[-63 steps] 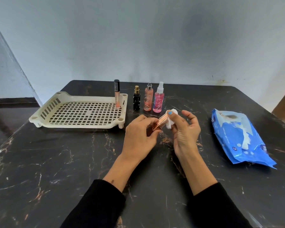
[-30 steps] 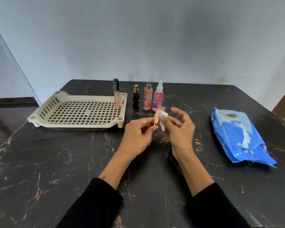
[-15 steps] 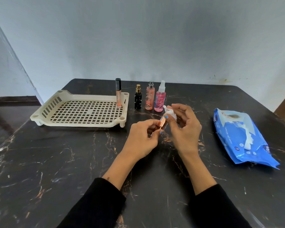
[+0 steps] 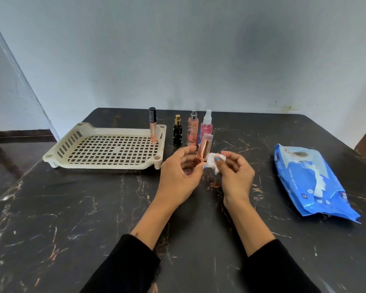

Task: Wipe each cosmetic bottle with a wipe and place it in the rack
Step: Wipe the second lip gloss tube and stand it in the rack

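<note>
My left hand point(image 4: 179, 176) holds a small rose-gold bottle point(image 4: 203, 149) upright by its lower end, over the table's middle. My right hand point(image 4: 236, 175) pinches a small white wipe point(image 4: 215, 161) just right of the bottle's base. A cream slatted rack point(image 4: 106, 149) lies at the left; a slim peach tube with a black cap point(image 4: 153, 125) stands in its far right corner. Just right of the rack stand a black bottle point(image 4: 177, 131), a peach spray bottle point(image 4: 192, 130) and a pink spray bottle point(image 4: 206, 126).
A blue pack of wipes point(image 4: 311, 180) lies on the right of the dark marble table point(image 4: 72, 208). A pale wall runs behind the table. Black sleeves cover both forearms near the bottom edge.
The bottle has gone from tilted to nearly upright in my left hand. My right hand has slid the wipe from the bottle's upper part down beside its base.
</note>
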